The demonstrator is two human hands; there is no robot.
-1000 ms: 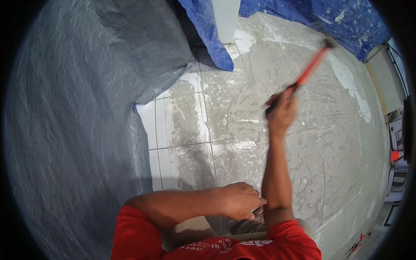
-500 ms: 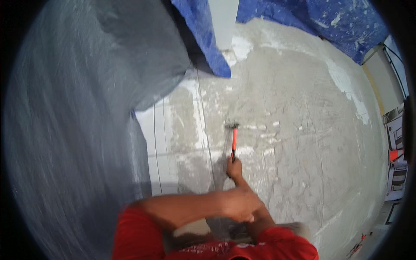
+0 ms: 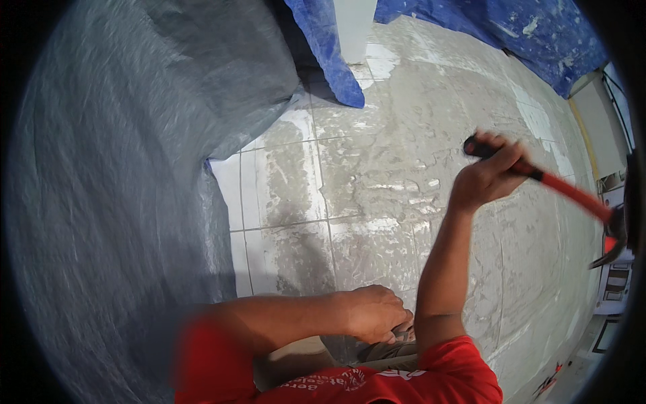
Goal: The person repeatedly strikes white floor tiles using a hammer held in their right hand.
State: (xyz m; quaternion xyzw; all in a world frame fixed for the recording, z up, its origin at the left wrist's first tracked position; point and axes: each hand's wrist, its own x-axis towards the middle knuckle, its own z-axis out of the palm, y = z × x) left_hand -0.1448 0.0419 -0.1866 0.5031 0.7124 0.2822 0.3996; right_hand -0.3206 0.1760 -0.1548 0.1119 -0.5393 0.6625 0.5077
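Observation:
My right hand (image 3: 490, 170) is wrapped round the black grip of a claw hammer (image 3: 575, 193) with a red shaft. Raised toward the right side, the hammer has its dark, blurred head (image 3: 615, 236) near the picture's rim, apart from the tiled surface. My left hand (image 3: 380, 315) lies low in front of my body with its fingers curled in. What those fingers close on, if anything, is hidden. Ahead of both hands spreads the tiled surface (image 3: 377, 236), coated with rough, patchy grey mortar and showing white tile and dark joint lines at its left.
A large grey plastic sheet (image 3: 121, 188) covers the left side. Blue tarps (image 3: 498, 34) hang at the far edge, beside a white post (image 3: 354, 30). A pale panel (image 3: 597, 128) and several items stand along the right rim. Something red and thin (image 3: 550, 378) lies at lower right.
My right hand has lifted the hammer from the mortar-coated tiles and swung it up and to the right. My left hand stays low, no longer overlapping the right forearm.

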